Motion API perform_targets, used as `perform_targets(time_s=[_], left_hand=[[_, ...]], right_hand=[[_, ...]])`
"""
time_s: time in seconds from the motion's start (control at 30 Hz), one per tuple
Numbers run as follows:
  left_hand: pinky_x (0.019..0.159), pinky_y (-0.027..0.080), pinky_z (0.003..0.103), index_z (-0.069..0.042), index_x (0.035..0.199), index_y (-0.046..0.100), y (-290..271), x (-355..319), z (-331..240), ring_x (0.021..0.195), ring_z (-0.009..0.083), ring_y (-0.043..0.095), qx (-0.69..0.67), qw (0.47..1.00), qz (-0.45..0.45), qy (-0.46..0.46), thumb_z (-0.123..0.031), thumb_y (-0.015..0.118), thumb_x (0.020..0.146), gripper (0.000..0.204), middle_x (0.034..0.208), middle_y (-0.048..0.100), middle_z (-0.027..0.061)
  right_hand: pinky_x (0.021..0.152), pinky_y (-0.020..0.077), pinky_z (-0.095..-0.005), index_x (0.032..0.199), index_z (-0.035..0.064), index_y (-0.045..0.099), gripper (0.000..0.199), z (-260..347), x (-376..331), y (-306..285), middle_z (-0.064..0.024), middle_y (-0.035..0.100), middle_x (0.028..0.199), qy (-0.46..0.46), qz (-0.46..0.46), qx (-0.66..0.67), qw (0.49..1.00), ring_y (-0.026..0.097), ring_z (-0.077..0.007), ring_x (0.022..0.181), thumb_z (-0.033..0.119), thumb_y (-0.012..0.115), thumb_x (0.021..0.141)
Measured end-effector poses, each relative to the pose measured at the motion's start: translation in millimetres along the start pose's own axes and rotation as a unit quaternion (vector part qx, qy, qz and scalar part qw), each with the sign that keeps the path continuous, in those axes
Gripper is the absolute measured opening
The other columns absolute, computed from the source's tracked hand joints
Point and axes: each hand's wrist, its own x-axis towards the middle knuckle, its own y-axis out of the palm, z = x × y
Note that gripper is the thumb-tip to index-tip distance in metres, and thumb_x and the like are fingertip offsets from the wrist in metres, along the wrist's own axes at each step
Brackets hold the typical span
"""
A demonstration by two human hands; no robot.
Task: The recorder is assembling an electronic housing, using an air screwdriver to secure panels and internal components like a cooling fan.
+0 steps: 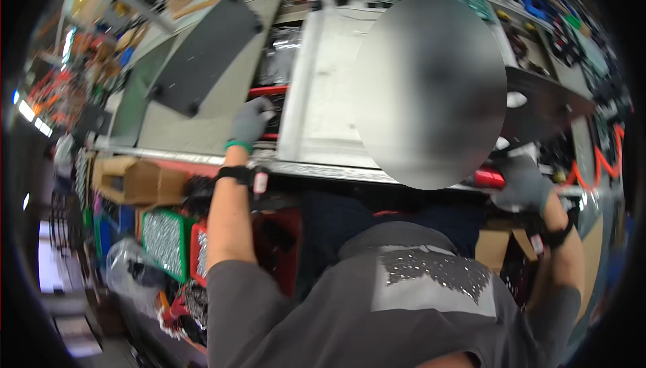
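My left hand (pixel 249 124), in a grey glove with a green cuff, reaches over a red bin (pixel 268 91) of dark small parts set between the table surfaces. Its fingers are curled together, with a small pale spot at the tips; what they hold, if anything, I cannot make out. My right hand (pixel 523 185), also gloved in grey, is at the table's front edge, beside a red cylindrical thing (pixel 487 178). Blur hides its fingers. Just beyond it lies a dark flat panel (pixel 542 109). A blurred oval covers much of the table middle.
Another dark panel (pixel 208 58) with black corner pieces lies at the left. Clear plastic bags (pixel 281 55) fill a slot behind the red bin. Below the table's left side are a cardboard box (pixel 145 181) and a green bin (pixel 165 240) of shiny small parts. An orange coiled hose (pixel 599 159) hangs at the right.
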Motion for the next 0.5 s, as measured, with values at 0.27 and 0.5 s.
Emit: perform_targets(time_s=[0.27,0.5], left_hand=[[0.054,0.052,0.031,-0.008,0.107,0.063,-1,11,0,0.066,0.0144,0.058,-0.005,0.997,0.043,-0.056,-0.009,0.057,0.097,0.011,0.084,0.062,0.0027],[0.060,0.050,0.025,-0.006,0.108,0.064,0,-11,-96,0.067,0.0076,0.055,-0.189,0.980,0.043,0.044,-0.003,0.060,0.090,0.019,0.088,0.062,0.0009]], right_hand=[[0.084,0.0525,-0.0433,0.129,0.0185,0.066,0.073,-32,4,-4,-0.0191,0.071,0.101,0.011,0.075,0.086,0.993,0.067,-0.0379,0.093,0.030,0.072,0.057],[0.083,0.0526,-0.0439,0.119,0.0145,0.069,0.064,-21,7,-6,-0.0174,0.071,0.100,0.040,0.071,0.025,0.996,0.067,-0.0372,0.092,0.031,0.072,0.057]])
